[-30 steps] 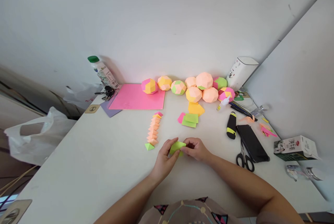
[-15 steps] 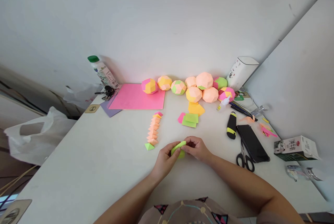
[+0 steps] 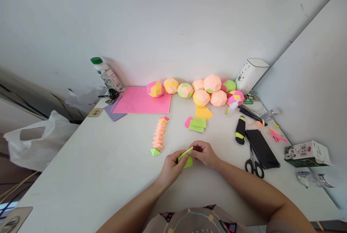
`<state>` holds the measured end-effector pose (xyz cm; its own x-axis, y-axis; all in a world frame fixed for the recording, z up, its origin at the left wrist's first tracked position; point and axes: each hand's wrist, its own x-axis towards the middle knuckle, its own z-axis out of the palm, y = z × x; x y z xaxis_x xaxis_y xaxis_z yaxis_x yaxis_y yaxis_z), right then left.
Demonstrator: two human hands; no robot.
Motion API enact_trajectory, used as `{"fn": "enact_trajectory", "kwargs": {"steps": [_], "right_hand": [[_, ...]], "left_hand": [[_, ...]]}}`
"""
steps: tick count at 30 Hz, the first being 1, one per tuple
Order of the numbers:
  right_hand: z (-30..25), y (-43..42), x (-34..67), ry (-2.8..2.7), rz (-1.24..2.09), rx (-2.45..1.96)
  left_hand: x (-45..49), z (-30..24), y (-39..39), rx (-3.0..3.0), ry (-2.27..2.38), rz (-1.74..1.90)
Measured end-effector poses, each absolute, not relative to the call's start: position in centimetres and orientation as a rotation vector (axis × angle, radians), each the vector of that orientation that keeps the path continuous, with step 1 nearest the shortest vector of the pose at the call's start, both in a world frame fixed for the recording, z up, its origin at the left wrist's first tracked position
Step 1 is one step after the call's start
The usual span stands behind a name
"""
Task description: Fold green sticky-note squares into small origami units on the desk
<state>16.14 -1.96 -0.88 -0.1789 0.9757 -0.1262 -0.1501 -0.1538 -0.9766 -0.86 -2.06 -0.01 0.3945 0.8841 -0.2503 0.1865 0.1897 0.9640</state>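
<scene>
A sheet of green paper [image 3: 188,161] is pinched between both hands near the front middle of the table, with a fold along its upper edge. My left hand [image 3: 175,164] grips its left side, thumb on top. At the right end of the fold, my right hand [image 3: 204,153] has thumb and fingertips closed on the paper. To the left lies a row of folded paper pieces [image 3: 159,135], mostly peach, with a green one [image 3: 155,152] nearest me. Beyond my hands are flat green paper sheets [image 3: 197,126], a pink piece [image 3: 188,122] and orange paper [image 3: 203,113].
Several faceted paper balls [image 3: 201,98] line the wall, one on a pink sheet [image 3: 143,102]. Right of my hands are scissors [image 3: 254,166], a black phone [image 3: 262,149], a utility knife [image 3: 240,130] and a milk carton [image 3: 307,154]. A bottle [image 3: 107,73] stands back left.
The green paper's fold looks flatter and narrower, and more of the sheet shows below it. Both hands stay in nearly the same place.
</scene>
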Motion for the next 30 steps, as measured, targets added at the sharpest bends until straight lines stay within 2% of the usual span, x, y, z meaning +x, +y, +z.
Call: {"fn": "enact_trajectory", "kwargs": {"steps": [30], "right_hand": [[-0.75, -1.62, 16.7, -1.156, 1.509, -1.014]], "left_hand": [[-0.91, 0.49, -2.01, 1.428, 0.986, 0.612]]}}
